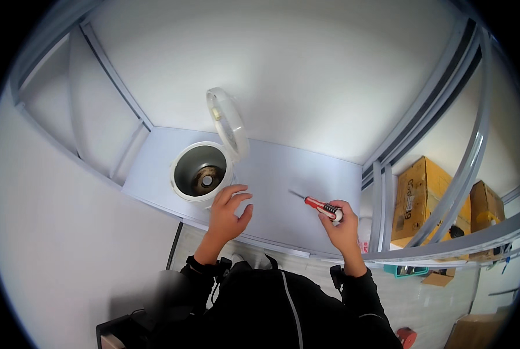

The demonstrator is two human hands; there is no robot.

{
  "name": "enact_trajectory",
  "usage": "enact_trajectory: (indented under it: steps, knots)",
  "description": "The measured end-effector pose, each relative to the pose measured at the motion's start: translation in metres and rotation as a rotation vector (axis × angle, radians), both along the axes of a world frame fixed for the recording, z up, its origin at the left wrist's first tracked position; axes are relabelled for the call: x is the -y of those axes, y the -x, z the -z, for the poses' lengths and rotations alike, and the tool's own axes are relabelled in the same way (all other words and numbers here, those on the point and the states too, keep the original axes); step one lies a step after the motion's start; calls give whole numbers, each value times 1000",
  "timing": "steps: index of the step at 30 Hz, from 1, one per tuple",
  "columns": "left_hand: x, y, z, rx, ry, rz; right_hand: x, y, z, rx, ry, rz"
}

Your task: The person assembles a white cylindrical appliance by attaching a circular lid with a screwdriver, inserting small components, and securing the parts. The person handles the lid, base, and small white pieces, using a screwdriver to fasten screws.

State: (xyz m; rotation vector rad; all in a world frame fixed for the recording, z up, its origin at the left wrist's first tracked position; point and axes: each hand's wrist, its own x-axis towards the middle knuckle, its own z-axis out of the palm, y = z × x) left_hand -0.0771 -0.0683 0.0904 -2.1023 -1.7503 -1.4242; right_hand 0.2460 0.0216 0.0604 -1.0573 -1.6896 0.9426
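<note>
A white rice cooker [178,174] stands on the left part of a pale table [266,180]. Its lid [230,119] is raised and tilted to the right, and no inner pot covers the stained brown heating plate [209,179] at the bottom. My left hand [230,214] is beside the cooker's near right side, fingers apart and curved, with nothing in it; whether the fingertips touch the cooker I cannot tell. My right hand [342,225] grips the red and white handle of a screwdriver [317,203], whose metal shaft points up and left over the table.
A white wall [306,75] rises behind the table, with grey metal frame posts [377,203] at its right end. Beyond the frame on the right stand cardboard boxes [414,195]. Below them on the floor are a teal basket [408,272] and a red round object [406,336].
</note>
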Motion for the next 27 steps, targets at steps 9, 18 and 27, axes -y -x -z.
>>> enact_trajectory:
  steps: [9,18,27]
  knots:
    - [40,79,-3,68,-79,-195,14,60,-55,-112,-390,-269]
    - [38,186,7,86,84,-191,11,203,-58,-167,-475,-356]
    - [17,260,4,-114,352,139,19,327,-7,-142,-213,-199]
